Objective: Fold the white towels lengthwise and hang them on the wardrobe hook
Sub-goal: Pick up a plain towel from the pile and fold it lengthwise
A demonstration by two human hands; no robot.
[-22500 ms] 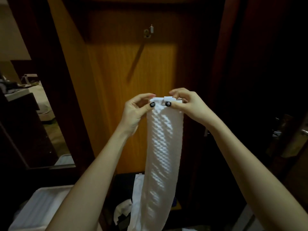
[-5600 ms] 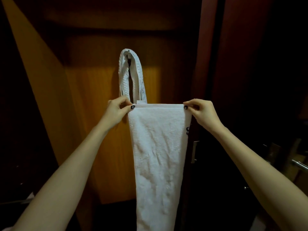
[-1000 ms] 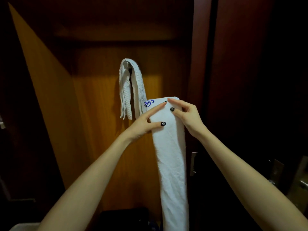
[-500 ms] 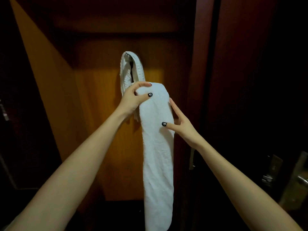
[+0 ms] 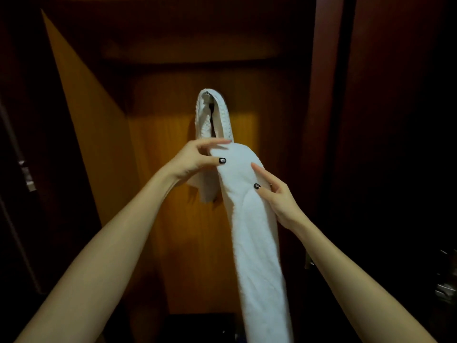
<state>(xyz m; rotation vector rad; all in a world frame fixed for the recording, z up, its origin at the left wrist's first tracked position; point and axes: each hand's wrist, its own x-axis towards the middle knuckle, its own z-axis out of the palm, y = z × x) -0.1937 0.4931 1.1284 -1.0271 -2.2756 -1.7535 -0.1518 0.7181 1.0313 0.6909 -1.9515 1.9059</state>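
Observation:
A waffle-textured white towel [image 5: 226,117] hangs looped over the wardrobe hook [image 5: 207,93] on the orange back panel. In front of it I hold a second white towel [image 5: 254,231], folded into a long narrow strip that hangs down past the bottom of the view. My left hand [image 5: 195,159] pinches its top bend between thumb and fingers, just below the hanging towel. My right hand [image 5: 277,194] holds the strip's right edge a little lower, thumb on the front and fingers behind. The short end of the strip [image 5: 206,184] droops behind my left hand.
The wardrobe's orange side panel [image 5: 94,134] slants in on the left. A dark red door [image 5: 395,120] stands at the right, with metal door hardware [image 5: 445,276] at the far right edge. A dark object [image 5: 197,325] sits on the wardrobe floor.
The folded towel's top bend has been kept at the hung towel's lower end. My right hand slid slightly along the strip's right edge. The view shifted a little.

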